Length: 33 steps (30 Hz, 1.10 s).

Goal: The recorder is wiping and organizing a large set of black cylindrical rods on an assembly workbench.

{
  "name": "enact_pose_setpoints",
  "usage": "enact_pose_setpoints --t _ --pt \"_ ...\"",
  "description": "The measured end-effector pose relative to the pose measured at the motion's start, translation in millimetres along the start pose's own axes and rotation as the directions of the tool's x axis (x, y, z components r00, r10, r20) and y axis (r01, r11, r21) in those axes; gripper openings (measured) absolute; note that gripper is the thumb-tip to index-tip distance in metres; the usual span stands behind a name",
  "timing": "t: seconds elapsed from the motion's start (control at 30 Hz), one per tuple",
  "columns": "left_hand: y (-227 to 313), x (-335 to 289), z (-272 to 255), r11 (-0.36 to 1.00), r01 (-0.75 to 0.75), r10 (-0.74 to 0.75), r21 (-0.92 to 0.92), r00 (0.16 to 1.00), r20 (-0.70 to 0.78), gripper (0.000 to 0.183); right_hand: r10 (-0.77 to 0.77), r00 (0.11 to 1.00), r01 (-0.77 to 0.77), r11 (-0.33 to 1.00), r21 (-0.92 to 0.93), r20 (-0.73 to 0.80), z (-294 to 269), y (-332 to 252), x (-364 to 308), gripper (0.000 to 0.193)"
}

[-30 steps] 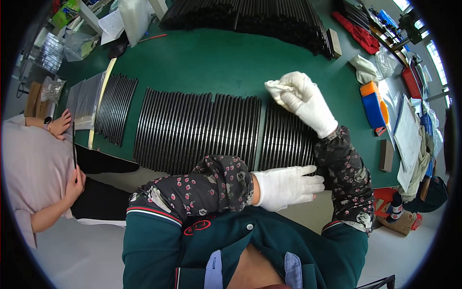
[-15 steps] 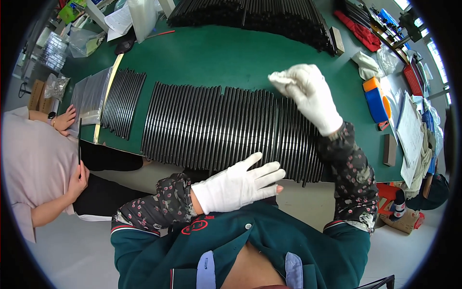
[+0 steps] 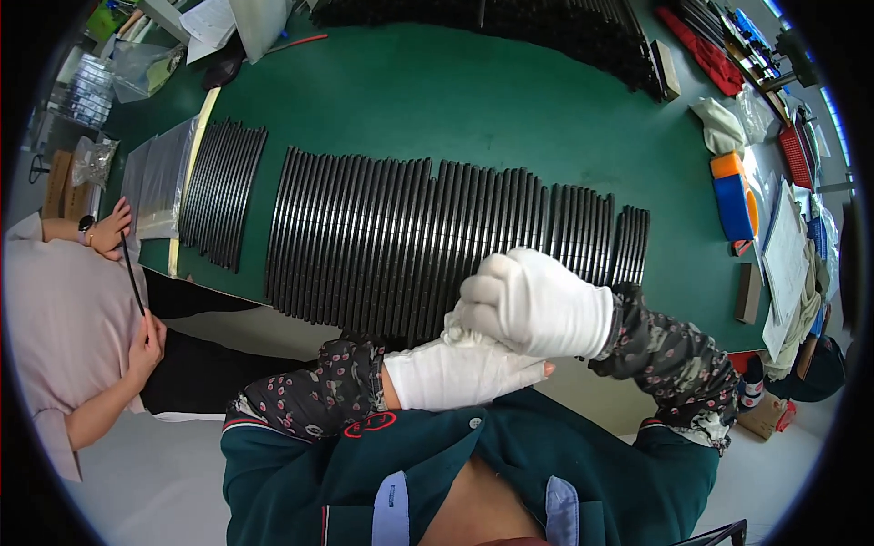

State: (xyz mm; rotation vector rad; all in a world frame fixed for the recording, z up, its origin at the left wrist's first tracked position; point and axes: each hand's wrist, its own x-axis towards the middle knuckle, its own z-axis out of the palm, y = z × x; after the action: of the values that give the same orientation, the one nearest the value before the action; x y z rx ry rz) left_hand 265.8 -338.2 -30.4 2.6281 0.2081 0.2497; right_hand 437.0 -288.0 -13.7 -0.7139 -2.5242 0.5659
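Note:
A wide row of thin black rods lies side by side in front of me, with a narrow gap near its right end. My right hand, in a white glove, is closed in front of the row's near edge. Crumpled white material shows under its curled fingers; whether this is cloth or loose glove fabric I cannot tell. Beneath it lies my left hand, also white-gloved, its thumb stretched out with a bare tip. The right hand touches it and hides most of its other fingers.
Left of the row is a smaller group of rods beside a pale strip. A co-worker at the left holds one black rod. Rods are piled at the back. A blue-and-orange tape dispenser and a dark block stand at right.
My right hand has come from above the far edge of the rods toward me, down onto my left hand. The right end of the row is uncovered. The co-worker's rod has tilted.

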Motion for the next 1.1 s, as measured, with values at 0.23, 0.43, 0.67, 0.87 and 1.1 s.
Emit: enact_pose_setpoints --t 0.23,0.43,0.67,0.87,1.1 --pt "-7 7 -14 0.984 -0.174 0.171 0.043 0.983 0.068 0.04 0.091 0.949 -0.134 0.983 -0.124 -0.303 -30 15 21 0.024" --pt "-5 7 -14 0.982 -0.18 0.178 0.057 0.983 0.037 0.067 0.14 0.944 -0.217 0.945 -0.244 -0.298 -20 26 18 0.004" --pt "-9 -10 -9 0.958 -0.262 0.282 0.12 0.938 -0.202 0.06 0.685 0.66 -0.621 0.728 0.29 -0.308 -50 25 -8 0.018" --pt "-38 -61 -60 0.999 -0.028 0.03 0.027 0.997 -0.066 0.075 0.628 0.729 -0.604 0.778 0.173 -0.272 -46 10 -2 0.017" --pt "-40 -61 -50 0.999 -0.024 0.027 0.04 0.996 -0.089 0.063 0.366 0.878 -0.424 0.894 -0.143 -0.309 -27 -5 21 0.014"
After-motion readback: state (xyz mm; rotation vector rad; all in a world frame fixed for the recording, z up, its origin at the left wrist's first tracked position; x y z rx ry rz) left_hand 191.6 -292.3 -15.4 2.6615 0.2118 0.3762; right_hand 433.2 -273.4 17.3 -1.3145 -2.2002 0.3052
